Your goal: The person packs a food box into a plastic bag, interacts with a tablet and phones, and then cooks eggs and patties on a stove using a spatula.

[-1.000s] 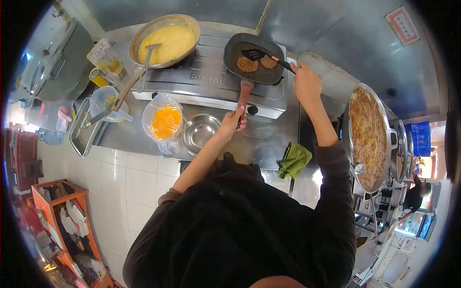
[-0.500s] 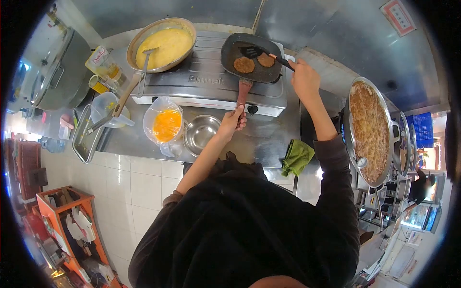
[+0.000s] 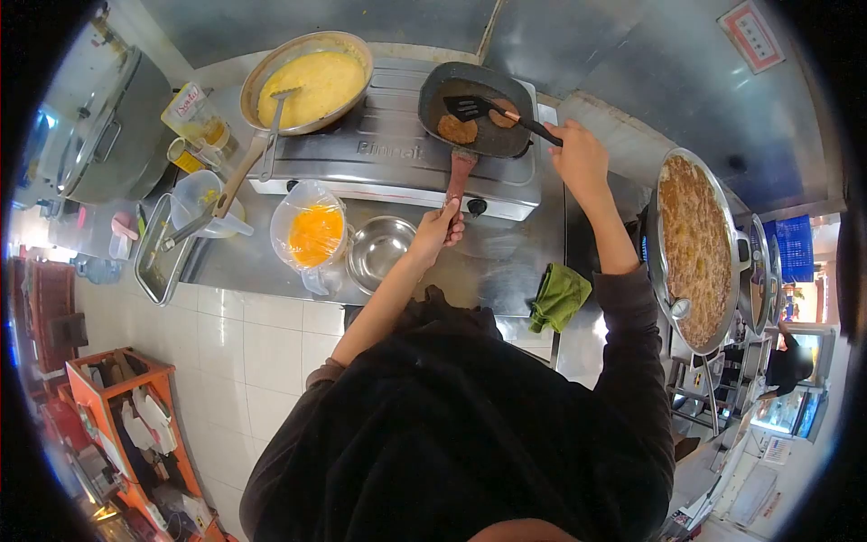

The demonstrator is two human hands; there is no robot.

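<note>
A round pan (image 3: 348,107) sits on the far left of the stove (image 3: 397,149); nearer, on the counter, a tub (image 3: 282,212) of orange stuff stands just left of a steel bowl (image 3: 384,246); right of that bowl, the left hand (image 3: 438,229) has its fingers closed round the near end of the handle (image 3: 460,176), which runs far and slightly right to the square pan (image 3: 433,95); inside that pan, the left patty (image 3: 456,130) lies nearer than the right patty (image 3: 504,110); the spatula (image 3: 524,123) slants from near right to far left, its blade at the left patty's far edge, whether touching cannot be told; its shaft crosses in front of the right patty; the right hand (image 3: 580,155), the nearer hand to that patty, pinches the spatula's end; a green cloth (image 3: 560,296) lies near right.
</note>
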